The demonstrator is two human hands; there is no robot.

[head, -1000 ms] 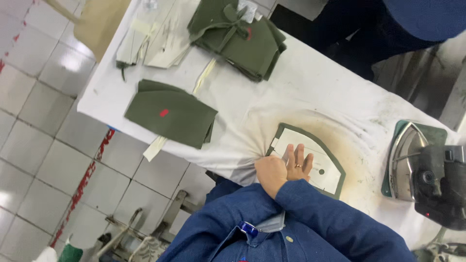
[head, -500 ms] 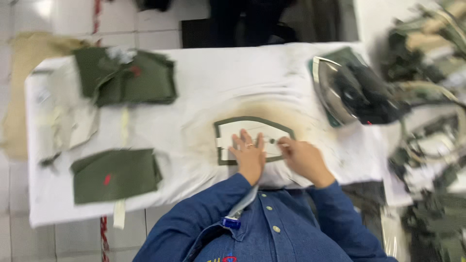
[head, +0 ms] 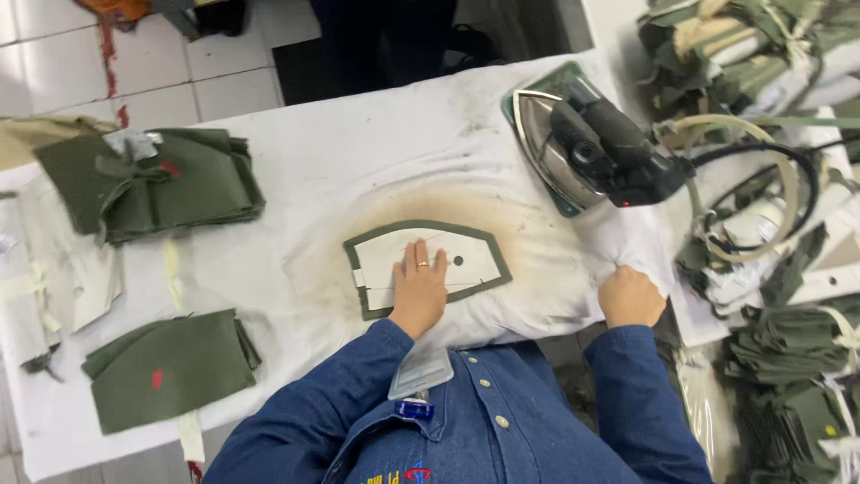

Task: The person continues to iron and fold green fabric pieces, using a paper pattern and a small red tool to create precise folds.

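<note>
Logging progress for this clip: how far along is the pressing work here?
Done, apparently: folded green pieces in two stacks. In hand: the left hand lies flat on a white template over a green piece; the right hand grips the white cover. The iron sits untouched. Left: a green pile at right.

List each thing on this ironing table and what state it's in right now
Left hand: flat, pressing on the template.
Right hand: closed, gripping the white table cover at its near edge.
White template: lying flat on a green fabric piece, whose edges show around it.
Iron: resting on its green pad, unheld.
Folded green stacks: lying untouched at the left.
Table cover: scorched brown around the template.
</note>
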